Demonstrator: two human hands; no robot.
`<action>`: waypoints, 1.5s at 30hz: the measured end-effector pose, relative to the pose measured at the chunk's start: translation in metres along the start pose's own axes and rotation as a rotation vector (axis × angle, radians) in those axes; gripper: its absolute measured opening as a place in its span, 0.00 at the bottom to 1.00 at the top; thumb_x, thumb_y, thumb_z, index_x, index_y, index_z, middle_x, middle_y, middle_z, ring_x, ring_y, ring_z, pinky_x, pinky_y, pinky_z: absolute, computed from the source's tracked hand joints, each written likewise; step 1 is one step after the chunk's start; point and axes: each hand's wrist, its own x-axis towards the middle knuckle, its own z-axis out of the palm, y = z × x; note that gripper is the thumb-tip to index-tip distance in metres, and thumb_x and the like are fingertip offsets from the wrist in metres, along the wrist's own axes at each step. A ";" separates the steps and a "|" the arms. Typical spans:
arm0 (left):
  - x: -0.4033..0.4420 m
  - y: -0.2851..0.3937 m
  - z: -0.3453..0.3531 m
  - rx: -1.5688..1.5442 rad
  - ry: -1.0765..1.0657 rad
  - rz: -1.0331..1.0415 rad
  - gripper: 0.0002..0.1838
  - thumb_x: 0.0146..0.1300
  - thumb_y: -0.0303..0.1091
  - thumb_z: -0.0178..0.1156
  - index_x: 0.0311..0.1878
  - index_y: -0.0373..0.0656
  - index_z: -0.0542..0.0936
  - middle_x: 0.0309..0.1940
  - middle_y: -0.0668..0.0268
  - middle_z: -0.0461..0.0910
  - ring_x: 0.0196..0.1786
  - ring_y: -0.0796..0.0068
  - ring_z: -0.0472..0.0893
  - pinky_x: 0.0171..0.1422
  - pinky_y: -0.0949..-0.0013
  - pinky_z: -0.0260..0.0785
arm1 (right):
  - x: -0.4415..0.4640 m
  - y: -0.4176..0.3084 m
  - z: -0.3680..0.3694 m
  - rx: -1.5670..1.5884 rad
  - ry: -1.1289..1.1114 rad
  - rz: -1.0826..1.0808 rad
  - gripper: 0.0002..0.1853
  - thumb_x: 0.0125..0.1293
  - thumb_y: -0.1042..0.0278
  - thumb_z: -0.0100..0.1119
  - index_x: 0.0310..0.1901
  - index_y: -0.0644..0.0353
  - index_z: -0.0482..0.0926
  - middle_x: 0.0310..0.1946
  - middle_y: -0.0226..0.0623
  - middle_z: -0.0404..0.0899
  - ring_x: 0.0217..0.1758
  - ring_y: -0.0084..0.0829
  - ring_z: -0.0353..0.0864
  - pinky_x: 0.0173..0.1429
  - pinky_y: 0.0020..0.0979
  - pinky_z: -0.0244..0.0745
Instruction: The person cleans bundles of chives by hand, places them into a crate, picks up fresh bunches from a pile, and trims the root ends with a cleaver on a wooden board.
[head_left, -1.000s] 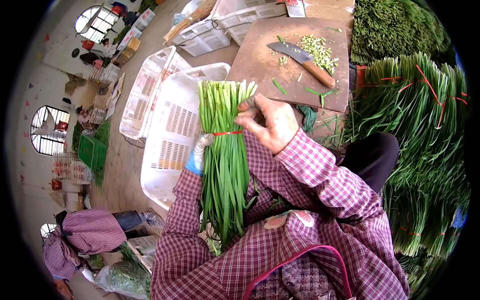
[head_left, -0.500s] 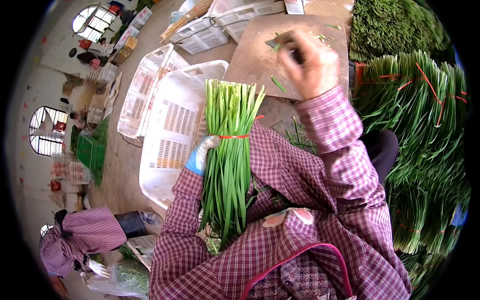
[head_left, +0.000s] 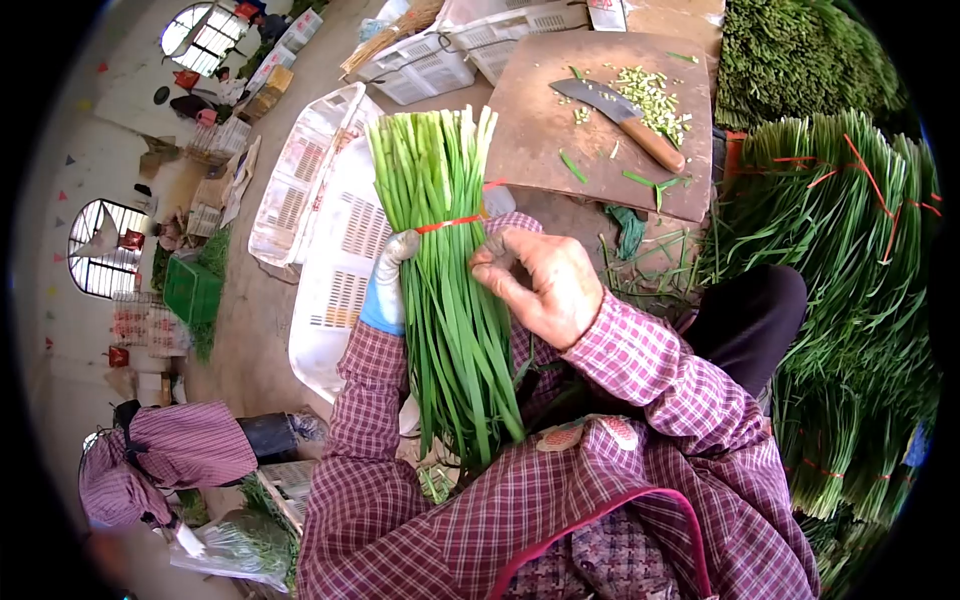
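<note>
green bundle (head_left: 450,290), ringed by red band (head_left: 450,224), between gloved left hand (head_left: 388,275), thumb pressed to it, fingers hidden, and right hand (head_left: 552,285), back from over the board (head_left: 525,130), fingers curled at bundle's edge, pinch indeterminable, so work apparently resumes there.

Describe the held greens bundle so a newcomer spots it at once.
Find the brown board at the top, then the white crate to its lower left. Overlapping that crate's right edge is a long bundle of greens, pale stem ends up, red band across. Unlike the stacked greens at far right, this one is held by the left hand.
</note>
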 end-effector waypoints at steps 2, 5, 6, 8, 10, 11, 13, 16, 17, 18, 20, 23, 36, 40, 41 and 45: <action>-0.001 0.006 0.012 -0.047 -0.047 -0.020 0.45 0.55 0.57 0.62 0.68 0.35 0.62 0.44 0.53 0.79 0.42 0.61 0.80 0.48 0.63 0.78 | -0.002 -0.006 0.003 -0.025 -0.034 0.101 0.11 0.59 0.69 0.64 0.39 0.64 0.74 0.28 0.44 0.81 0.30 0.38 0.83 0.37 0.35 0.76; -0.004 0.013 0.030 0.003 -0.031 0.030 0.45 0.54 0.60 0.61 0.65 0.34 0.64 0.39 0.56 0.77 0.36 0.63 0.77 0.41 0.66 0.76 | -0.001 -0.014 0.010 -0.077 -0.025 0.148 0.17 0.56 0.66 0.67 0.42 0.62 0.71 0.29 0.40 0.81 0.31 0.39 0.83 0.37 0.35 0.76; -0.004 0.014 0.032 -0.018 -0.066 0.046 0.43 0.55 0.60 0.60 0.64 0.34 0.65 0.38 0.57 0.76 0.35 0.64 0.76 0.39 0.66 0.75 | 0.000 -0.014 0.012 -0.074 -0.023 0.148 0.17 0.56 0.66 0.67 0.42 0.62 0.71 0.29 0.40 0.81 0.31 0.39 0.83 0.37 0.35 0.76; -0.006 0.016 0.036 0.026 -0.009 0.067 0.41 0.55 0.59 0.60 0.62 0.34 0.67 0.38 0.57 0.76 0.35 0.64 0.76 0.37 0.66 0.74 | 0.001 -0.013 0.014 -0.129 0.010 0.115 0.20 0.55 0.61 0.68 0.44 0.58 0.70 0.30 0.36 0.82 0.33 0.42 0.83 0.37 0.41 0.75; -0.007 0.017 0.038 0.000 0.001 0.080 0.40 0.56 0.59 0.59 0.62 0.35 0.68 0.39 0.56 0.76 0.35 0.64 0.76 0.38 0.65 0.74 | 0.002 -0.013 0.013 -0.123 -0.014 0.127 0.19 0.55 0.63 0.66 0.45 0.58 0.69 0.31 0.37 0.82 0.33 0.43 0.83 0.37 0.41 0.75; -0.007 0.018 0.036 0.002 0.002 0.082 0.40 0.56 0.59 0.59 0.62 0.35 0.68 0.39 0.56 0.76 0.35 0.64 0.76 0.38 0.65 0.74 | 0.003 -0.015 0.013 -0.115 -0.016 0.136 0.18 0.55 0.65 0.64 0.45 0.58 0.69 0.31 0.37 0.81 0.33 0.43 0.83 0.36 0.41 0.75; -0.007 0.018 0.028 0.022 0.009 0.113 0.40 0.56 0.59 0.59 0.63 0.35 0.68 0.43 0.53 0.77 0.36 0.62 0.77 0.40 0.64 0.75 | 0.004 -0.019 0.011 -0.105 -0.017 0.144 0.17 0.55 0.67 0.62 0.45 0.59 0.69 0.31 0.37 0.81 0.33 0.44 0.82 0.36 0.41 0.75; -0.009 0.019 0.022 -0.006 0.028 0.113 0.40 0.57 0.58 0.59 0.64 0.35 0.67 0.49 0.51 0.78 0.42 0.59 0.80 0.47 0.61 0.78 | 0.005 -0.024 0.008 -0.148 0.003 0.108 0.16 0.54 0.70 0.59 0.45 0.59 0.69 0.31 0.37 0.80 0.33 0.44 0.82 0.35 0.41 0.74; -0.010 0.018 0.024 -0.005 0.029 0.114 0.40 0.57 0.58 0.59 0.64 0.35 0.67 0.49 0.51 0.78 0.42 0.59 0.80 0.47 0.61 0.78 | 0.006 -0.025 0.007 -0.166 0.000 0.079 0.16 0.54 0.71 0.59 0.45 0.57 0.70 0.31 0.37 0.78 0.34 0.43 0.81 0.35 0.41 0.74; -0.010 0.019 0.029 0.032 0.086 0.150 0.39 0.58 0.57 0.58 0.65 0.36 0.66 0.51 0.51 0.77 0.45 0.59 0.80 0.50 0.59 0.77 | 0.006 -0.025 0.006 -0.185 -0.003 0.050 0.17 0.53 0.71 0.59 0.45 0.55 0.70 0.32 0.38 0.77 0.34 0.43 0.81 0.35 0.42 0.74; -0.013 0.020 0.037 0.069 0.143 0.185 0.39 0.59 0.56 0.58 0.66 0.37 0.66 0.53 0.50 0.77 0.48 0.59 0.81 0.53 0.58 0.77 | 0.005 -0.026 0.006 -0.240 -0.007 0.020 0.16 0.53 0.71 0.60 0.45 0.53 0.71 0.32 0.38 0.74 0.35 0.42 0.80 0.34 0.42 0.74; -0.014 0.020 0.040 0.022 0.075 0.193 0.38 0.60 0.55 0.58 0.67 0.38 0.65 0.55 0.52 0.76 0.52 0.61 0.80 0.57 0.58 0.76 | 0.004 -0.029 0.003 -0.350 -0.030 -0.018 0.15 0.53 0.70 0.60 0.43 0.50 0.73 0.32 0.37 0.71 0.37 0.41 0.79 0.33 0.42 0.73; -0.015 0.019 0.043 -0.019 0.132 0.191 0.42 0.56 0.57 0.57 0.67 0.36 0.64 0.52 0.49 0.77 0.47 0.56 0.82 0.52 0.56 0.79 | 0.002 -0.031 0.005 -0.470 0.015 -0.047 0.12 0.54 0.62 0.66 0.38 0.53 0.77 0.32 0.35 0.71 0.37 0.37 0.79 0.33 0.39 0.74; -0.015 0.018 0.041 -0.023 0.116 0.182 0.42 0.56 0.58 0.55 0.66 0.36 0.65 0.50 0.50 0.78 0.46 0.57 0.82 0.50 0.57 0.80 | 0.000 -0.036 0.006 -0.472 0.004 -0.018 0.13 0.55 0.62 0.67 0.40 0.54 0.78 0.31 0.33 0.75 0.36 0.36 0.80 0.36 0.36 0.75; -0.015 0.018 0.040 -0.023 0.116 0.180 0.42 0.56 0.58 0.55 0.66 0.36 0.65 0.50 0.50 0.78 0.46 0.57 0.82 0.50 0.57 0.80 | 0.000 -0.035 0.007 -0.470 0.006 -0.030 0.13 0.55 0.61 0.67 0.40 0.54 0.78 0.31 0.33 0.75 0.36 0.36 0.80 0.36 0.36 0.75; -0.015 0.017 0.040 -0.023 0.127 0.192 0.41 0.56 0.57 0.56 0.66 0.36 0.64 0.51 0.49 0.78 0.47 0.57 0.82 0.51 0.58 0.79 | 0.001 -0.036 0.008 -0.534 0.013 -0.047 0.13 0.54 0.61 0.68 0.39 0.53 0.78 0.30 0.33 0.74 0.34 0.35 0.79 0.35 0.36 0.75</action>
